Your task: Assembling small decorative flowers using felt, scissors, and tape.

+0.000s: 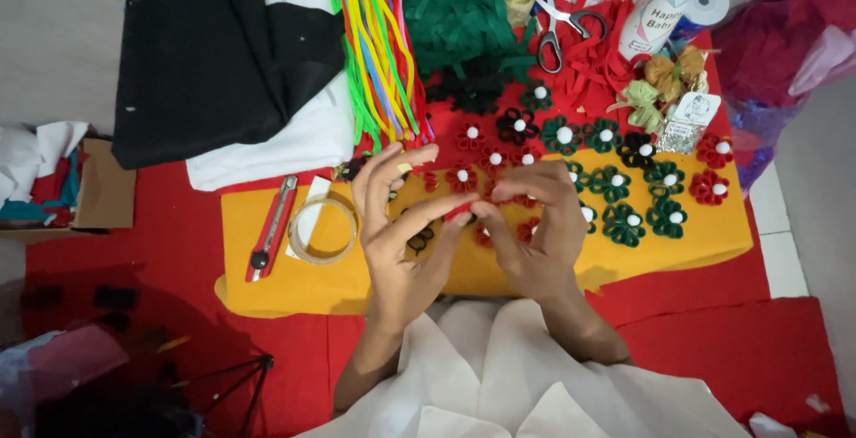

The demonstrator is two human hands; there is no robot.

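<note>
- One view only — a head-worn camera, looking almost straight down from above the person's lap.
- It faces forward and down over the yellow felt sheet (678, 242) on red cloth (160, 251).
- It sits close — the hands (473, 224) fill the centre, forearms entering from the bottom edge.
- The far clutter reaches the top edge.

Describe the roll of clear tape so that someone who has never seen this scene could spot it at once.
Start at the yellow felt sheet lying on the red felt. At its left end, beside the left hand, lies the roll of clear tape, flat. It is the only see-through ring there; the red utility knife on its other side is long and straight.
</note>
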